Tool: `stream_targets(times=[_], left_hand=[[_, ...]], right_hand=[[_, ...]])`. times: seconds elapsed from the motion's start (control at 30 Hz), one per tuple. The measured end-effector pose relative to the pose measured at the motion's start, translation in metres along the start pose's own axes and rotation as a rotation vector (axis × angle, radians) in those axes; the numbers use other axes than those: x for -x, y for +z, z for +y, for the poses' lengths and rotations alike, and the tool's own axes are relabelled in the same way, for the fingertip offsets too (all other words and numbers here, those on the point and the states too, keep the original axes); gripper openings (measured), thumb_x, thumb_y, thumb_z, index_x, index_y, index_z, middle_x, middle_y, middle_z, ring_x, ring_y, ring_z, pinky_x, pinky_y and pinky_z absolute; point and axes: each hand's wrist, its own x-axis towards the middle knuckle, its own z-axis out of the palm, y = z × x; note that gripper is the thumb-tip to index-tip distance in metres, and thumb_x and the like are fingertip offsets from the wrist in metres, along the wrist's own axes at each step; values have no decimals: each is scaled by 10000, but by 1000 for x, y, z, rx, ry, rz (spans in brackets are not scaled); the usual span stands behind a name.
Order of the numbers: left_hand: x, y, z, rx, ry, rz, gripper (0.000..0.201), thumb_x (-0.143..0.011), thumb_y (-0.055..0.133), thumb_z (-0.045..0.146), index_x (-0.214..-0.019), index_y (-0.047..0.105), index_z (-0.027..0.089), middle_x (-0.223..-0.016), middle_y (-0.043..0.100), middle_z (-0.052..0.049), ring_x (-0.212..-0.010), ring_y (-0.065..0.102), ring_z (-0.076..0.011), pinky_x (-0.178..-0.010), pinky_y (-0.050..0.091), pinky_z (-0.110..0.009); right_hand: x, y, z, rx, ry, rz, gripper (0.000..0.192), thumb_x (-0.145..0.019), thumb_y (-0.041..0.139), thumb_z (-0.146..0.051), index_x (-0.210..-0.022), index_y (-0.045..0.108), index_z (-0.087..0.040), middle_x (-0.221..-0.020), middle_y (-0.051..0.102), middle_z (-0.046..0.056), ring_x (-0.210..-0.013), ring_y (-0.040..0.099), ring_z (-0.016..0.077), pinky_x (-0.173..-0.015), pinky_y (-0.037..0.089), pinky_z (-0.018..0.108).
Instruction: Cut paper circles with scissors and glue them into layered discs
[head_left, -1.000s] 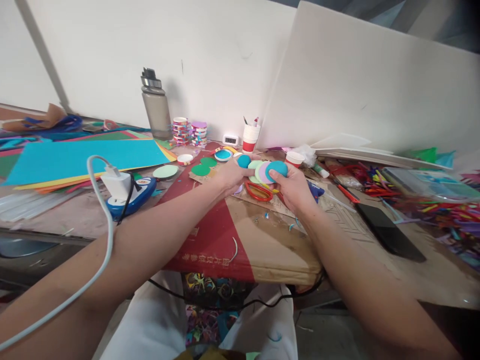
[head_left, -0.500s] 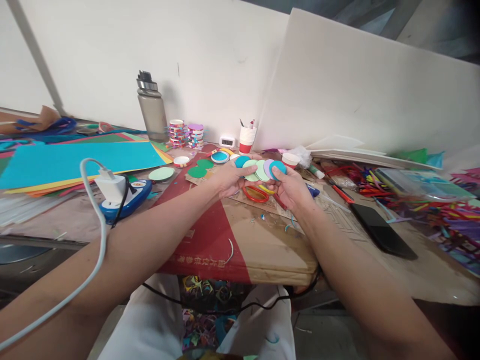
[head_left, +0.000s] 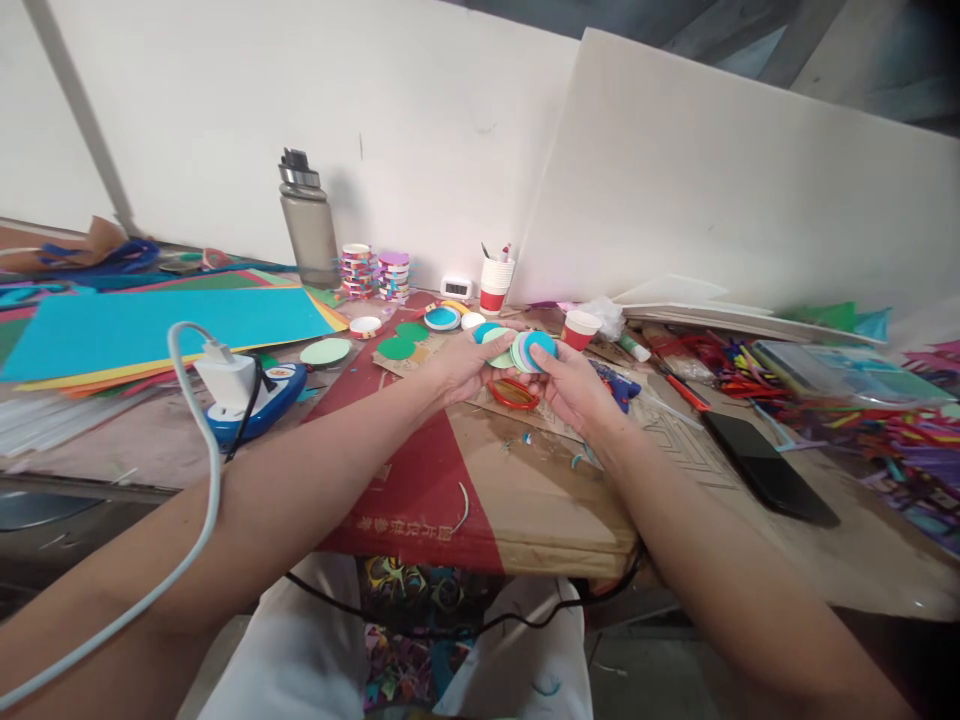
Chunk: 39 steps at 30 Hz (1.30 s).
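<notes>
Over the cardboard sheet: both hands meet above the red-and-brown cardboard (head_left: 480,470) at the table's near edge, sharing a fan of paper discs (head_left: 517,348).
Left hand: the left hand (head_left: 459,368) grips the left end of the fan, thumb on top; its other fingers lie under the discs and are hidden.
Right hand: the right hand (head_left: 576,388) pinches the right end, thumb pressed on the blue top disc (head_left: 540,346); its fingertips behind the discs cannot be seen.
Paper discs: blue, pale green and lilac circles overlap; how many there are is hard to tell, since each covers most of the next.
Under the hands: red-handled scissors (head_left: 516,393) lie on the cardboard, partly covered by the right palm.
Beyond the hands: a red paper cup (head_left: 580,329) just right of the fan, a cup with pens (head_left: 496,284) further back, a grey bottle (head_left: 307,220) by the wall.
Left side: a white charger (head_left: 226,381) plugged into a blue power strip (head_left: 264,397); its cable runs out of the bottom left corner.
Right side: a black phone (head_left: 769,468) lies flat; the coloured strips (head_left: 885,420) past it blur together and are cut off at the edge.
Colour paper: the stack of sheets (head_left: 150,325) is cut off at the left edge.
</notes>
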Motion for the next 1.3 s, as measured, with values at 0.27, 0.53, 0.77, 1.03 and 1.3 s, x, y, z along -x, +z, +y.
stream_targets(times=[0.27,0.53,0.77,1.03,1.3], left_hand=[[0,3,-3,50,-122,42,271,-876,620,386,-961,637,130,-861,702,-97,-719,659,-149,-624,574,-278],[1,14,12,98,-71,177,232,-888,605,375,-931,633,149,-768,700,-51,-638,648,-124,-580,527,-210],[-5,-7,42,178,106,393,465,-863,527,604,-1039,604,180,-752,665,-64,-689,656,-146,-533,500,-198],[-5,-26,56,317,148,434,154,-846,654,227,-823,512,174,-652,561,3,-558,561,-80,-439,374,-147],[-4,-28,51,237,146,432,87,-923,494,217,-859,529,170,-663,588,-5,-459,461,-52,-374,238,-133]], right_hand=[[4,1,1,699,-463,262,291,-874,514,-397,-1090,485,-205,-1025,595,87,-925,547,227,-859,457,387],[11,28,1,1164,-516,222,556,-902,476,-468,-1399,442,-221,-1240,456,167,-1148,417,356,-964,344,547],[5,10,3,1087,-559,114,492,-942,415,-454,-1378,453,-231,-1199,510,131,-1185,430,292,-1028,331,480],[5,15,18,1150,-382,-70,401,-872,559,-289,-1256,561,-174,-1074,661,80,-1050,525,258,-993,369,453],[-9,46,7,1353,-336,-125,507,-854,614,-318,-1334,514,-190,-1154,661,124,-1168,501,312,-996,356,502]])
